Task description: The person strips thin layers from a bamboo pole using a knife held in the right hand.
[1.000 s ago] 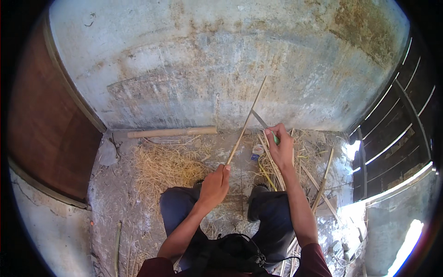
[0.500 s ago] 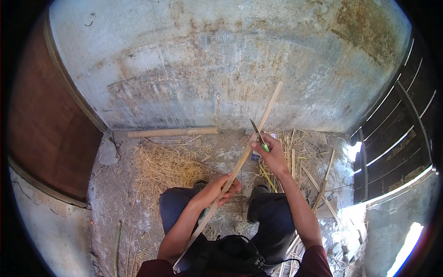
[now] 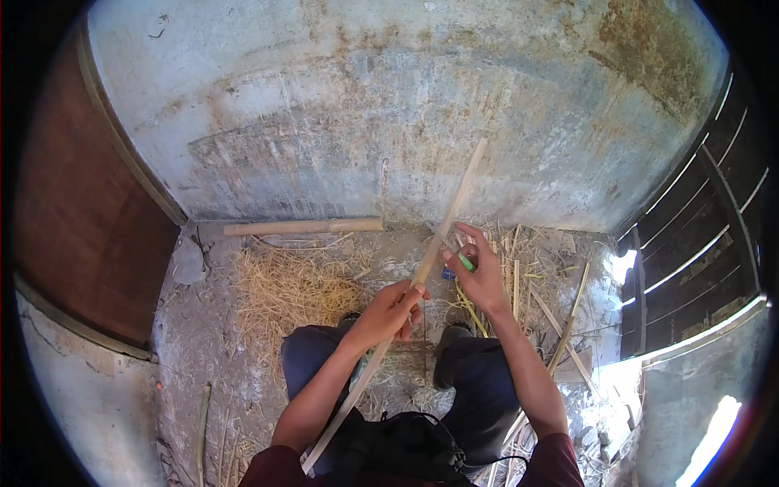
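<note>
A long, pale bamboo strip (image 3: 462, 191) runs slantwise from my lap up toward the wall. My left hand (image 3: 380, 318) is closed around its middle, thumb on top. Beside the strip, a little farther up, my right hand (image 3: 484, 282) holds a green-handled knife (image 3: 466, 261). Its handle lies between the thumb and the curled fingers, while the index finger reaches out toward the strip. My right thumb tip is close to the strip's edge; I cannot tell whether it touches. The blade barely shows.
A heap of straw-like shavings (image 3: 296, 288) lies left of my legs. Behind it a bamboo pole (image 3: 304, 228) rests along the wall (image 3: 389, 122). Several strips (image 3: 572, 316) are scattered on the right. A brown door panel (image 3: 89, 219) stands left, dark slats (image 3: 698, 235) right.
My left hand has moved up the strip, closer to my right hand. The strip's far end has shifted slightly left. My right index finger has straightened, and the blade has turned out of clear sight.
</note>
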Available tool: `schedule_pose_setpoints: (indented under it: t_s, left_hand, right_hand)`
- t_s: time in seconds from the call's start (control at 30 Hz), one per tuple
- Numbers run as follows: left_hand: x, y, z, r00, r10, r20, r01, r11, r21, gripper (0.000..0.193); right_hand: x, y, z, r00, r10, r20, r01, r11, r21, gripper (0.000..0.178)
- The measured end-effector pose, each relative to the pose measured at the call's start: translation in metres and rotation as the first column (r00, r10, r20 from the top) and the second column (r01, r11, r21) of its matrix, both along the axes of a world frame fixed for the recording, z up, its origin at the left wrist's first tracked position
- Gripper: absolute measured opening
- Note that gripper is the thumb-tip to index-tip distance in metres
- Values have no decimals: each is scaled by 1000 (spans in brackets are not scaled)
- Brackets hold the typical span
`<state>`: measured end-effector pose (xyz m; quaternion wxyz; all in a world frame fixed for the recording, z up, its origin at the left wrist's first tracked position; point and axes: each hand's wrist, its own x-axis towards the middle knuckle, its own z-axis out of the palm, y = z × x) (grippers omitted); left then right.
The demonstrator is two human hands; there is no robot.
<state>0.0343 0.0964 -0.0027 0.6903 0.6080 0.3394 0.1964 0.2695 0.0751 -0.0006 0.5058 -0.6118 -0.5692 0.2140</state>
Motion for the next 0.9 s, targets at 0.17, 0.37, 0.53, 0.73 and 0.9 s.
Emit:
schedule_pose_setpoints:
  t_s: [0.17,0.37,0.53,0.73,0.9]
  left_hand:
    - [0,-3,-3,986,88,141,-65,985,-158,52]
    - [-1,-3,-22,972,146,185,-120,982,-145,51]
    - [-4,-6,-5,979,110,171,-61,961,-270,54]
    - [-6,-6,-5,983,118,140,-87,974,-210,60]
    - [-8,-4,-27,968,211,134,-197,974,-112,67]
  right_hand:
    - [2,-7,2,999,-13,49,10,998,61,29]
    - [-13,-13,14,949,81,306,-107,992,68,22]
    - [-26,-12,13,918,99,385,-148,984,99,23]
    - [-34,-7,8,902,110,418,-173,978,116,23]
    - [-40,-6,11,901,91,424,-183,966,180,21]
